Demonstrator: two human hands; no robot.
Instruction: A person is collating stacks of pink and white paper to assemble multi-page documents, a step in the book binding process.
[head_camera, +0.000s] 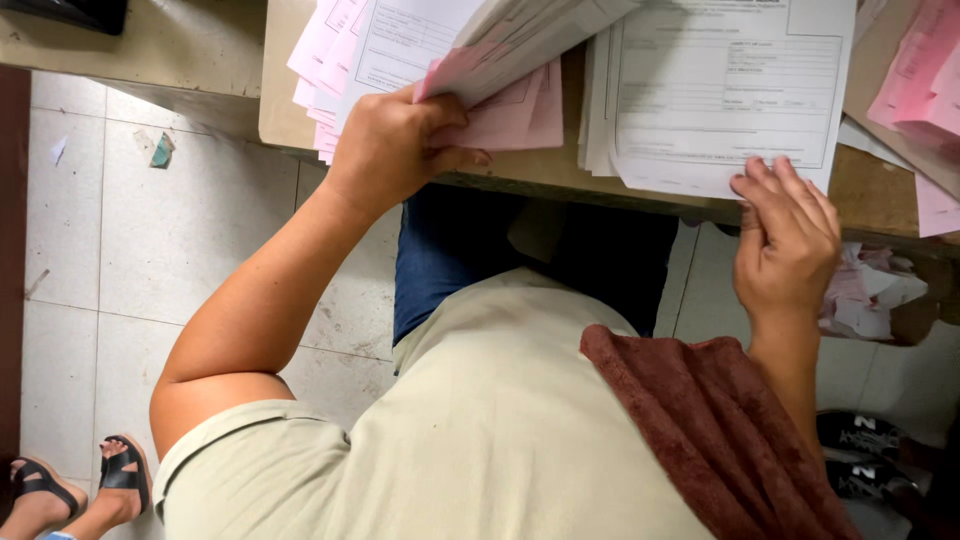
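Fanned pink and white forms (480, 60) in left hand (395, 145)

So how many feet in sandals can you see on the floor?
2. One sandalled foot is at the bottom left corner, the other foot just right of it, both on the tiled floor. Dark shoes lie bottom right.

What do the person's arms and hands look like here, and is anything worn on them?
Both arms are bare. The left hand and right hand show no gloves, rings or watch. A short beige sleeve ends above the left elbow; a reddish-brown towel hides the right upper arm.
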